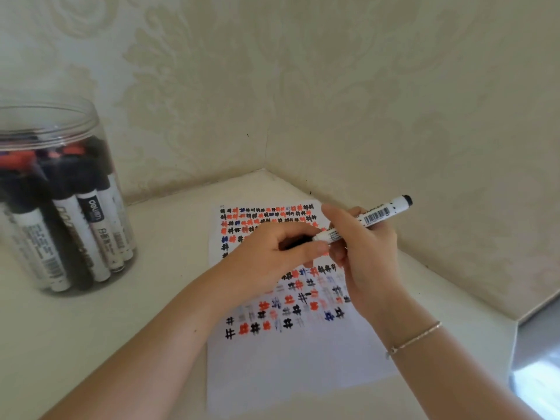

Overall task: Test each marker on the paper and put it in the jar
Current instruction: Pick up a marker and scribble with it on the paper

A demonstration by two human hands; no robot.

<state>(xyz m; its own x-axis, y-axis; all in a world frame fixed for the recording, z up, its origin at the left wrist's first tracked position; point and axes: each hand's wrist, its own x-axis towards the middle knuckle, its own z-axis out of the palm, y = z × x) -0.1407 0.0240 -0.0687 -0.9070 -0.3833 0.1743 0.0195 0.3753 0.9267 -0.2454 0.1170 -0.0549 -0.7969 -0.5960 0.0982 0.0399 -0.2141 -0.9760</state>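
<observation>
Marker [363,219] first: a white barrel with a black end plug, a barcode and dark lettering printed along it, held tilted above the paper [291,365] with its plugged end pointing up and to the right. The right hand [366,253] grips the barrel, fingers curled round its middle. The left hand [272,253] meets it at the lower end, thumb and fingers pinched round something black there (probably the cap, though the fingers hide most of it). Both hands hover over the middle of the sheet.

The paper lies flat on the pale surface [157,313], covered in rows of small hash-shaped scribbles in black, red and blue, dense at the far edge and fainter lower down; its near part is blank. A thin bracelet [415,339] circles the right wrist.

Well apart to the left stands the jar [57,195], clear plastic, open at the top, packed with markers standing cap-up, their white barrels and black and red caps showing through the wall. Behind everything, cream wallpaper [303,86] with a raised floral pattern meets in a corner.
</observation>
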